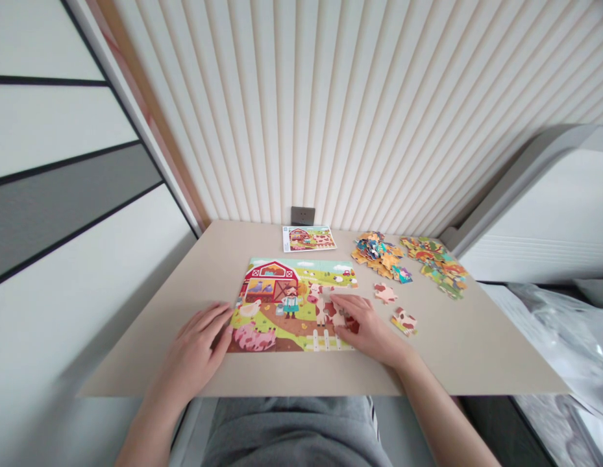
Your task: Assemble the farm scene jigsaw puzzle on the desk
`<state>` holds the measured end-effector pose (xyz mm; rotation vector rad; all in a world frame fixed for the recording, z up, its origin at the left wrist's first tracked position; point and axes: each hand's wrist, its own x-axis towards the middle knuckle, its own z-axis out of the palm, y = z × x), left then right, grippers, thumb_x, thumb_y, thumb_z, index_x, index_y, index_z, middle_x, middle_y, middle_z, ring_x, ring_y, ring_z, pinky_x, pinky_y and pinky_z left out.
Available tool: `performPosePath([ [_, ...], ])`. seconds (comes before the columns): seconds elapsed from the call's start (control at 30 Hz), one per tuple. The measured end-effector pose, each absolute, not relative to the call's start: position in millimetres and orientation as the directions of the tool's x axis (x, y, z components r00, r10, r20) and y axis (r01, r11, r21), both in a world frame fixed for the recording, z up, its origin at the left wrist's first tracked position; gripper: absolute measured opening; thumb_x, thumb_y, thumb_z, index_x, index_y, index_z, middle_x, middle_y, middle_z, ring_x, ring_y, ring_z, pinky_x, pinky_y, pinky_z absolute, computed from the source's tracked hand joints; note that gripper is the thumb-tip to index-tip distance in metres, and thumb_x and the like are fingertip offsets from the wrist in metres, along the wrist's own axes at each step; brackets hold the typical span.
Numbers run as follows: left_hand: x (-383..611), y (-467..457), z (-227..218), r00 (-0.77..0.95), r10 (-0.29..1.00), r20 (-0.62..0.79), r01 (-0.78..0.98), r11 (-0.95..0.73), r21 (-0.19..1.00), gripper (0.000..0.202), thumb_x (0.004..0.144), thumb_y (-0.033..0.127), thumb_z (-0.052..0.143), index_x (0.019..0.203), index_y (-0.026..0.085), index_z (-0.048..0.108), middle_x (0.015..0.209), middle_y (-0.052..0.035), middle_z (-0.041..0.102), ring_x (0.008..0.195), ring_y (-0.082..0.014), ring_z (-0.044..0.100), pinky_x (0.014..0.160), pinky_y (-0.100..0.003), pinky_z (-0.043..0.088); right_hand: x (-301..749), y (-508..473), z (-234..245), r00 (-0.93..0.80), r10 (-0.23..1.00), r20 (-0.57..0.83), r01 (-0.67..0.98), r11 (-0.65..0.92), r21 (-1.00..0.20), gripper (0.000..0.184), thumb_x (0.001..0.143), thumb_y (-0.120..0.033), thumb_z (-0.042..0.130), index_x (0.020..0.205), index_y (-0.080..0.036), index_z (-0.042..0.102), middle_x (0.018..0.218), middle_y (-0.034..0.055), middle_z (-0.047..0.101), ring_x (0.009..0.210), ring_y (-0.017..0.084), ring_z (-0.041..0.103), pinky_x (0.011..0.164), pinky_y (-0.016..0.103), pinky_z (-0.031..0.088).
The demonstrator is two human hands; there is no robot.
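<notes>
On the beige tabletop (442,357) lies a mostly assembled farm jigsaw puzzle (276,305), showing a red barn, a farmer and a pink pig. My left hand (198,337) rests flat against its left edge, holding nothing. My right hand (367,324) lies at the lower right of the puzzle, with thumb and fingers around a cow-patterned jigsaw piece (337,316). Two loose pieces, a pink-spotted piece (385,293) and a brown-spotted piece (404,321), lie to the right of that hand. Behind them sit two heaps of loose pieces (379,256) (435,267).
A small farm picture card (309,239) lies at the table's far edge, below a dark wall socket (302,215) on the ribbed wall. White furniture (539,207) stands at the right, with a plastic sheet (559,344) below it. A white panelled wall (72,194) runs along the left.
</notes>
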<state>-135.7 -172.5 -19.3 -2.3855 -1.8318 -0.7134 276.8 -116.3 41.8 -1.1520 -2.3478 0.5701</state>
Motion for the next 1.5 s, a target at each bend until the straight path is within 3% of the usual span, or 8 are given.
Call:
performPosePath([
  [0.33,-136.3,-172.6,-18.6,0.195,0.899,0.392,0.925,-0.301,0.231,0.042,0.103,0.041,0.048,0.139,0.023,0.06,0.146,-0.0083,0.06,0.138,-0.0298,0.054,0.117,-0.048,0.043,280.7,-116.7,38.3,-0.481,0.85,0.214,0.699,0.519,-0.492,0.058,0.093,-0.035,0.072,0.148,-0.032,0.055,0.142,0.0081,0.063,0.134,0.03,0.054,0.116,0.049,0.039],
  [0.6,-136.7,-172.0,-19.3,0.203,0.896,0.396,0.926,-0.307,0.22,0.042,0.103,0.041,0.048,0.139,0.023,0.059,0.147,-0.0088,0.06,0.138,-0.0297,0.053,0.117,-0.049,0.043,281.6,-118.0,36.8,-0.458,0.858,0.23,0.708,0.509,-0.49,0.062,0.093,-0.039,0.07,0.152,-0.033,0.051,0.14,0.0084,0.061,0.133,0.029,0.053,0.115,0.048,0.039],
  [0.8,-136.1,-171.9,-18.7,0.197,0.896,0.398,0.923,-0.307,0.232,0.042,0.103,0.041,0.048,0.139,0.024,0.06,0.146,-0.0083,0.06,0.137,-0.0301,0.054,0.117,-0.05,0.043,296.3,-110.0,25.3,-0.177,0.939,0.295,0.814,0.308,-0.492,0.061,0.091,-0.051,0.069,0.146,-0.029,0.057,0.128,0.0101,0.064,0.124,0.032,0.059,0.109,0.049,0.044],
  [0.9,-136.3,-172.0,-19.0,0.195,0.899,0.391,0.926,-0.301,0.229,0.042,0.103,0.041,0.048,0.139,0.023,0.06,0.147,-0.0085,0.06,0.138,-0.0302,0.053,0.117,-0.05,0.043,306.5,-106.6,20.8,-0.037,0.954,0.297,0.847,0.188,-0.497,0.062,0.089,-0.055,0.068,0.144,-0.027,0.06,0.133,0.0113,0.063,0.129,0.034,0.056,0.109,0.05,0.044],
  [1.07,-136.0,-172.2,-18.7,0.193,0.899,0.393,0.925,-0.3,0.233,0.042,0.103,0.042,0.048,0.139,0.023,0.061,0.146,-0.0086,0.06,0.137,-0.03,0.054,0.117,-0.049,0.043,313.8,-105.7,16.6,0.05,0.959,0.28,0.845,0.109,-0.523,0.062,0.09,-0.057,0.064,0.144,-0.028,0.059,0.139,0.0109,0.061,0.13,0.033,0.056,0.106,0.049,0.046],
  [1.33,-136.0,-171.9,-17.0,0.194,0.895,0.401,0.921,-0.307,0.239,0.042,0.102,0.042,0.049,0.138,0.024,0.062,0.144,-0.0091,0.062,0.137,-0.0302,0.055,0.117,-0.049,0.044,301.2,-108.4,15.8,-0.05,0.97,0.237,0.857,0.163,-0.488,0.057,0.094,-0.06,0.061,0.139,-0.026,0.064,0.126,0.0135,0.067,0.126,0.036,0.059,0.106,0.052,0.045],
  [1.5,-136.0,-171.9,-16.2,0.196,0.895,0.401,0.922,-0.308,0.236,0.042,0.102,0.042,0.049,0.139,0.025,0.062,0.144,-0.0096,0.062,0.135,-0.0301,0.056,0.116,-0.049,0.045,310.6,-105.9,12.2,-0.029,0.951,0.308,0.856,0.182,-0.484,0.049,0.1,-0.052,0.051,0.14,-0.027,0.064,0.138,0.0142,0.063,0.136,0.036,0.051,0.109,0.057,0.042],
])
